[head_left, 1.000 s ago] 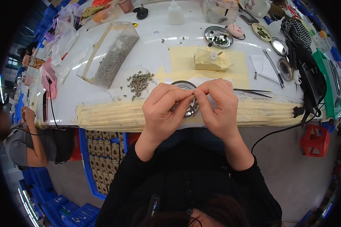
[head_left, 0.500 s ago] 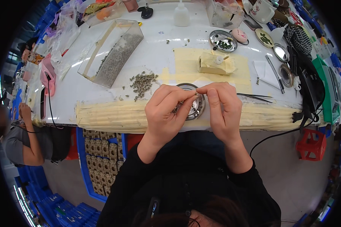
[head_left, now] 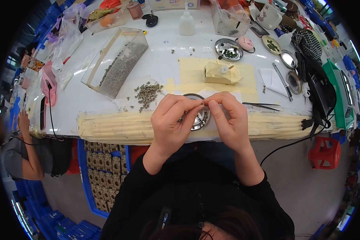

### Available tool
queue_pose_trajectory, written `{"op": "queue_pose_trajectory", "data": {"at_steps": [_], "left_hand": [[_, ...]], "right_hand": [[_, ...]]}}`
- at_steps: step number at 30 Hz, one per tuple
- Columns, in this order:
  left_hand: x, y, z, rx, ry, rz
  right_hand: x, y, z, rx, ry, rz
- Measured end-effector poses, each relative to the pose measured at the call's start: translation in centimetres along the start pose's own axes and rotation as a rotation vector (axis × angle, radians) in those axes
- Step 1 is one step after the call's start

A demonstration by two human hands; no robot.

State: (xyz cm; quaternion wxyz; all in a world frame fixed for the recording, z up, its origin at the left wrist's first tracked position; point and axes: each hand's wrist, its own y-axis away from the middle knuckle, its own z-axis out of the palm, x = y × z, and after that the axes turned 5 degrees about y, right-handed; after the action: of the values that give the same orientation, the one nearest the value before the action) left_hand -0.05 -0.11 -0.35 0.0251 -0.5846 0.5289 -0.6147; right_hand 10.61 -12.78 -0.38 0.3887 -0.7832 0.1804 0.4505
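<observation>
Both my hands meet over a round metal dish [head_left: 205, 120] near the table's front edge. Thumb and forefinger of my left hand [head_left: 173, 118] are pinched together, and my right hand [head_left: 230, 119] pinches from the other side. Between the fingertips shows a tiny metallic piece [head_left: 203, 103], too small to name. Which hand's fingers press on it more, I cannot tell. The dish has small pieces in it, partly hidden by my hands. Left of it lies a loose pile of small metal parts [head_left: 147, 95].
A clear bin of small grey parts [head_left: 124, 64] stands at the left. Tweezers [head_left: 262, 106] lie right of my hands. Behind is a taped block [head_left: 221, 74] and a dish of dark pieces [head_left: 229, 50]. A person [head_left: 24, 154] sits at the left; a red stool [head_left: 325, 153] stands right.
The view has shifted slightly, so the table things sit a little lower and further left. My hands stay together over the dish, fingertips now closer around the tiny piece.
</observation>
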Motion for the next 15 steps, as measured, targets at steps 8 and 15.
{"op": "queue_pose_trajectory", "data": {"at_steps": [8, 15], "left_hand": [[0.11, 0.13, -0.09, -0.014, -0.02, 0.012], [0.11, 0.12, -0.13, -0.001, -0.028, 0.003]], "right_hand": [[-0.44, 0.07, -0.14, 0.003, 0.047, -0.005], [-0.51, 0.09, 0.3, 0.072, 0.115, -0.017]]}}
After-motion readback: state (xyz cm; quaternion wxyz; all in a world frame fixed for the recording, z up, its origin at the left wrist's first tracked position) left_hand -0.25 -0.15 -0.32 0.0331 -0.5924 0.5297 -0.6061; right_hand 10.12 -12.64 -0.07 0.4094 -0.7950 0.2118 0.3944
